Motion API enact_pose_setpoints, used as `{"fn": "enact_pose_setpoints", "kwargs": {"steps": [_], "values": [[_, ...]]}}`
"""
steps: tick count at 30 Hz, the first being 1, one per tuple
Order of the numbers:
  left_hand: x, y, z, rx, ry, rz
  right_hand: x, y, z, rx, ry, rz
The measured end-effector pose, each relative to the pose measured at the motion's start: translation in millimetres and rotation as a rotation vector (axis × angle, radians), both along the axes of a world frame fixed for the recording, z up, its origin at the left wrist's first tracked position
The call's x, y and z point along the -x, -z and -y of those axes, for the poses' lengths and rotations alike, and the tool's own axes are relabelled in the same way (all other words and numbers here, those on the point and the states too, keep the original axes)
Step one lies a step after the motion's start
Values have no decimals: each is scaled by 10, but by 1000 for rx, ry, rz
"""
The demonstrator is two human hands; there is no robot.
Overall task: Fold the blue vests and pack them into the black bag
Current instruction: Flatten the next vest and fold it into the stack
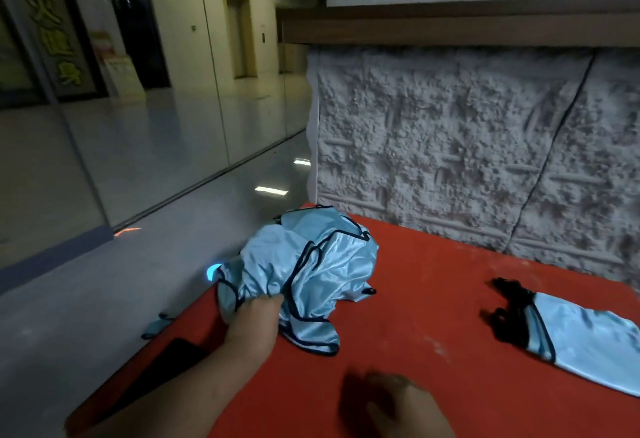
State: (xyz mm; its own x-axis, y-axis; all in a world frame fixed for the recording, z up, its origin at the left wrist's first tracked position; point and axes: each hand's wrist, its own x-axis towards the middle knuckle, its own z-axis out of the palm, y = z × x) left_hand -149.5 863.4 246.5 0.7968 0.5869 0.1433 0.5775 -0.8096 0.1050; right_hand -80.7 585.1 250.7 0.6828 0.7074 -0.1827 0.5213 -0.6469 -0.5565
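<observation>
Left grip (258, 313) was closed on a fistful of the crumpled vest pile (304, 271), fingers buried in the shiny blue cloth at the pile's near side. Right grip (398, 403) was held low over the near edge of the counter (415, 299), fingers loosely curled, holding nothing; motion blur kept the finger detail soft.

Pile position: far-left corner of the red counter, one hem hanging past the left edge. Dark piping showed several overlapping armholes, so likely more than one vest was bunched there; count could not be read.

Second blue vest (585, 344) lay flat toward the right edge, well apart from the pile. It looked roughly folded or at least smoothed. Black mesh item (509, 313) touched its left end, presumably the black bag, collapsed; could not tell whether the vest sat partly inside it or only beside it.

A dark flat object (166, 365) lay at the left edge near the forearm; unidentified.

Progress judgement: early. At most one vest dealt with; the pile not yet separated, folded or packed. Remaining: pull single vests from the pile, fold each, load all into the bag.
</observation>
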Motion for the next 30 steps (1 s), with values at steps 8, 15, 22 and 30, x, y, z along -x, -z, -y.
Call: {"fn": "enact_pose_setpoints", "kwargs": {"steps": [8,15,22,30], "values": [[-220,-614,868,207,183,302,25,-242,-56,-332,198,-148],[-422,-1047,1904,483,600,465,-114,-851,393,-840,341,-285],[-562,-1315,2334,839,590,469,-232,-1377,1350,-658,461,-3],[-609,-2035,2951,1585,660,317,-193,-2113,1939,-990,653,-51]]}}
